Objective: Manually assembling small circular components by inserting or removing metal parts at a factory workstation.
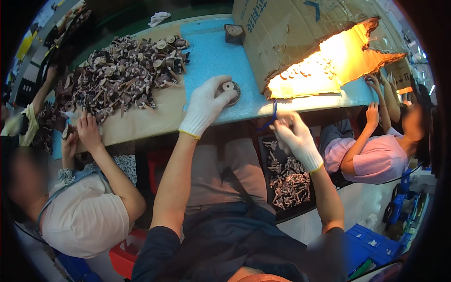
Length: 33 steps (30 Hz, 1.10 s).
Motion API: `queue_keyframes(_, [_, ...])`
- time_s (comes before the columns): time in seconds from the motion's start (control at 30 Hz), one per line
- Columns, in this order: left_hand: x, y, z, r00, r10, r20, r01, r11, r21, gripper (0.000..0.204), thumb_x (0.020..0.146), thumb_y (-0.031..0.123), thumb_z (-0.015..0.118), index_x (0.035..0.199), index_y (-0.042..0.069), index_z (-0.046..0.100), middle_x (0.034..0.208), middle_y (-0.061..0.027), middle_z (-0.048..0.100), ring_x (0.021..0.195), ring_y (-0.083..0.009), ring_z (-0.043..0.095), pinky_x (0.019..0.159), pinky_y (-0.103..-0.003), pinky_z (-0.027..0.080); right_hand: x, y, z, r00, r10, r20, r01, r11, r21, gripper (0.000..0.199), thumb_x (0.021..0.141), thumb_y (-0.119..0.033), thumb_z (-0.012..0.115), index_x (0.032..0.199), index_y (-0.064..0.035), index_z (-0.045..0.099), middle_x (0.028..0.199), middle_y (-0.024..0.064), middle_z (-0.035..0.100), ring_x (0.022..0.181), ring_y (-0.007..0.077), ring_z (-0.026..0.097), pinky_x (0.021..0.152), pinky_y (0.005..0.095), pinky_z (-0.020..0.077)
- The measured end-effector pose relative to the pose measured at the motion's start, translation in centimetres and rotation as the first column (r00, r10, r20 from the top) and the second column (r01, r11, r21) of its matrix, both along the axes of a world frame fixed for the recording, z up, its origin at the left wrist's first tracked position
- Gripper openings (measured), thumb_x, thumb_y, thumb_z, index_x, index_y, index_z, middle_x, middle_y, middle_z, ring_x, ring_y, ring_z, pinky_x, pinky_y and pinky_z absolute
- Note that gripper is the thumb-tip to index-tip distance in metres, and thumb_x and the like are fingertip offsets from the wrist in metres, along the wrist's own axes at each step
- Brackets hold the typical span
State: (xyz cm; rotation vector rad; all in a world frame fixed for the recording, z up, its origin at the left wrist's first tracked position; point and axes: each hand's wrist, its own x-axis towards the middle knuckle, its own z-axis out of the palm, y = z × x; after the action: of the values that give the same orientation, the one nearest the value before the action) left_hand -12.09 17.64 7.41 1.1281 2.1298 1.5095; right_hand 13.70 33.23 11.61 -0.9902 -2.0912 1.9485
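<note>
My left hand [206,104], in a white knitted glove with a yellow cuff, rests on the blue table covering. Its thumb and fingers curl round a small round dark piece [234,96] with a pale disc on top that has a hole in its middle. My right hand [297,141], gloved the same way, is raised off the table's front edge, above a dark tray [304,203] of small brown and pale figure-like parts. Its fingers are curled together and slightly blurred; what they hold, if anything, is hidden. Close to its fingertips a blue cord [275,112] hangs at the table edge.
A large heap of brown figures [134,70] covers the table's left part. A torn cardboard box [286,42], brightly lit inside, stands at the right; a dark block [234,34] sits beside it. Co-workers sit at left [89,207] and right [376,155].
</note>
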Motion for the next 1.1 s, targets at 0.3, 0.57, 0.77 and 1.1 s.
queue_keyframes(0.3, [0.0, 0.0, 0.3, 0.999, 0.001, -0.038, -0.004, 0.998, -0.058, 0.043, 0.097, 0.032, 0.074, 0.13, 0.006, 0.07, 0.116, -0.0186, 0.074, 0.099, -0.0325, 0.073, 0.09, -0.041, 0.057, -13.8, -2.1, 5.0, 0.958, 0.226, 0.174, -0.281, 0.637, 0.718, 0.063, 0.104, -0.038, 0.061, 0.152, -0.0004, 0.044, 0.12, 0.0309, 0.072, 0.115, 0.0467, 0.071, 0.102, 0.0516, 0.0534])
queue_keyframes(0.57, [-0.1, -0.1, -0.5, 0.999, 0.012, -0.035, -0.012, 1.0, -0.004, 0.04, 0.097, 0.031, 0.071, 0.129, 0.008, 0.069, 0.117, -0.0181, 0.073, 0.104, -0.0363, 0.071, 0.092, -0.044, 0.057, -16.6, -1.8, 5.4, 0.894, 0.261, 0.365, -0.448, 0.472, 0.76, 0.057, 0.102, -0.036, 0.059, 0.148, -0.0036, 0.049, 0.114, 0.0322, 0.073, 0.108, 0.0489, 0.071, 0.095, 0.0561, 0.0548])
queue_keyframes(0.77, [0.5, 0.1, -0.3, 0.996, 0.035, -0.08, -0.03, 0.997, 0.067, 0.032, 0.093, 0.023, 0.069, 0.12, 0.006, 0.07, 0.113, -0.024, 0.07, 0.108, -0.0438, 0.068, 0.096, -0.051, 0.055, -17.6, -1.9, 6.8, 0.812, 0.346, 0.471, -0.552, 0.189, 0.812, 0.044, 0.097, -0.025, 0.061, 0.138, -0.0083, 0.056, 0.104, 0.0288, 0.074, 0.096, 0.0483, 0.072, 0.085, 0.0578, 0.0574])
queue_keyframes(1.1, [0.2, -0.3, -1.2, 0.993, 0.066, -0.097, -0.062, 0.997, 0.039, 0.029, 0.094, 0.025, 0.063, 0.114, 0.004, 0.068, 0.109, -0.0208, 0.071, 0.104, -0.0418, 0.069, 0.092, -0.051, 0.055, -18.9, -4.5, 6.7, 0.801, 0.214, 0.559, -0.594, 0.17, 0.787, 0.048, 0.096, -0.022, 0.064, 0.142, -0.0084, 0.056, 0.106, 0.0252, 0.076, 0.098, 0.0467, 0.073, 0.087, 0.0544, 0.0578])
